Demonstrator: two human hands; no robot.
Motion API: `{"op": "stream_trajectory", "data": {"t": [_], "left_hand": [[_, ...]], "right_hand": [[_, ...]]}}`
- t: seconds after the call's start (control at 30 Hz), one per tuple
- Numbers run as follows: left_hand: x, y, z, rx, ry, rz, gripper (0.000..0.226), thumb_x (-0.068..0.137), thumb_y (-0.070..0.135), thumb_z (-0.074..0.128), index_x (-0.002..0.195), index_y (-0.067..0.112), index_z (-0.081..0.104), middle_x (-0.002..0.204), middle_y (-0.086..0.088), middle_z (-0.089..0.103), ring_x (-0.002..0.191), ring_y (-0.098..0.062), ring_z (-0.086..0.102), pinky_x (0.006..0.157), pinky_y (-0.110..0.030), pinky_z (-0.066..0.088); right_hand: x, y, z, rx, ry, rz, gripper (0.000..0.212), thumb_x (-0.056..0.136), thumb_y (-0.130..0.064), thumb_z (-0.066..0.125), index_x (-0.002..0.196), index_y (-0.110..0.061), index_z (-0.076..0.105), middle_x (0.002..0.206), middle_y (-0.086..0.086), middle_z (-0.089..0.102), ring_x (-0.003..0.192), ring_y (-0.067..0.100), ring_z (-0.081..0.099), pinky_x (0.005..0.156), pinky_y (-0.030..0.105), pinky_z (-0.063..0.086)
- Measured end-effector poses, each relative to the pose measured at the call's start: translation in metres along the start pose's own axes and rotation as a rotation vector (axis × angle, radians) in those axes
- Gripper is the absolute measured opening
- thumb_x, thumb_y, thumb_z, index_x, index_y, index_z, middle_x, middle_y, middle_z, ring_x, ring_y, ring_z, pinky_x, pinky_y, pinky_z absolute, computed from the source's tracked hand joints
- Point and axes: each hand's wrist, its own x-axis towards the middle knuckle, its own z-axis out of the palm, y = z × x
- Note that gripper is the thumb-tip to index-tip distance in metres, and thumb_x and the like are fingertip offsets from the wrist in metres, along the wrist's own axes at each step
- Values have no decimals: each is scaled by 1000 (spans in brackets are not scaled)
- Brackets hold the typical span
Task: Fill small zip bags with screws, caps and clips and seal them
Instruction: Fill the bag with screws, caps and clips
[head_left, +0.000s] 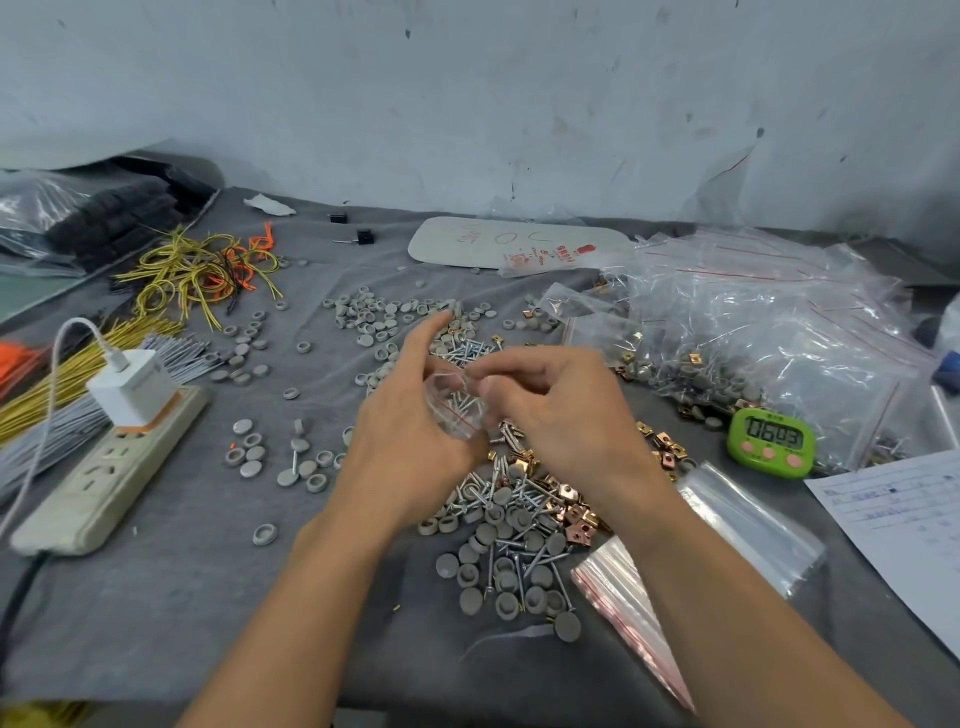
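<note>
My left hand (410, 415) holds a small clear zip bag (457, 408) with a red seal line and a few screws inside. My right hand (550, 400) pinches the bag's mouth from the right, fingers curled. Both hands hover over the middle of the grey cloth. Below them lies a mixed pile of silver screws (519, 499), grey round caps (498, 571) and copper clips (576, 525). More grey caps (374, 317) are scattered behind the hands. A stack of empty zip bags (623, 587) lies at the lower right.
A heap of filled zip bags (769, 332) sits at the right, with a green timer (771, 441) in front of it and a paper sheet (904, 519). A power strip with white charger (119, 452) lies left. Yellow and grey wire bundles (192, 270) fill the far left.
</note>
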Motion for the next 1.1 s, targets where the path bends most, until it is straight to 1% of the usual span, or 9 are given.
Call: {"op": "stream_trajectory", "data": {"t": [0.1, 0.17, 0.23, 0.4, 0.5, 0.6, 0.8, 0.93, 1.1], "left_hand": [[1, -3, -2, -59, 113, -43, 93, 67, 28, 79, 139, 62, 31, 99, 25, 61, 93, 14, 58, 59, -3, 43], [1, -3, -2, -120, 182, -86, 88, 68, 25, 78, 137, 61, 34, 100, 23, 63, 91, 13, 60, 59, -6, 44], [2, -1, -3, -257, 233, -147, 87, 65, 30, 78, 139, 56, 39, 104, 21, 65, 92, 7, 64, 77, -18, 49], [6, 9, -18, -819, 238, -327, 76, 63, 18, 74, 135, 31, 55, 103, 7, 73, 97, -9, 69, 95, -35, 52], [5, 12, -26, -1088, 142, -442, 57, 66, 19, 71, 123, 20, 62, 121, -4, 70, 110, -19, 67, 100, -41, 50], [5, 11, -32, -1278, 100, -511, 68, 69, 17, 72, 135, 6, 57, 111, -12, 73, 105, -24, 73, 96, -40, 53], [7, 11, -36, -1372, 125, -534, 52, 78, 16, 64, 128, 5, 57, 109, -14, 69, 99, -26, 73, 107, -45, 51], [6, 14, -38, -1407, 138, -552, 74, 69, 20, 69, 137, -6, 55, 109, -16, 68, 104, -28, 70, 111, -49, 48], [6, 9, -39, -1554, 17, -613, 46, 75, 25, 68, 111, -3, 68, 102, -13, 71, 99, -25, 72, 107, -44, 51]], "right_hand": [[4, 9, -10, -120, 179, 58, 24, 90, -11, 71, 83, -32, 80, 74, -11, 77, 61, 10, 71, 65, 31, 61], [3, 17, -8, -446, 57, 88, 25, 92, -14, 69, 83, -34, 79, 80, -14, 77, 66, 4, 70, 70, 26, 60], [2, 23, 1, -670, -153, 149, 31, 90, -11, 67, 76, -37, 76, 87, -9, 77, 75, 7, 69, 77, 28, 60], [5, 27, 14, -783, -308, 195, 37, 84, -5, 66, 62, -35, 70, 74, -14, 68, 70, 8, 63, 78, 32, 61], [4, 27, 15, -842, -341, 155, 32, 84, -11, 67, 65, -36, 68, 69, -19, 60, 74, 10, 61, 82, 30, 57], [2, 26, 14, -859, -356, 150, 28, 84, -12, 67, 75, -37, 75, 76, -17, 65, 79, 12, 65, 80, 28, 54], [2, 21, 11, -839, -318, 146, 29, 84, -10, 71, 79, -36, 81, 87, -11, 75, 84, 14, 69, 84, 31, 58], [2, 19, 8, -772, -271, 194, 25, 87, -12, 70, 74, -33, 75, 85, -8, 75, 78, 13, 69, 77, 31, 60], [1, 16, 1, -452, -11, 141, 29, 85, -14, 77, 68, -36, 71, 60, -18, 68, 60, -6, 64, 47, 4, 41]]}}
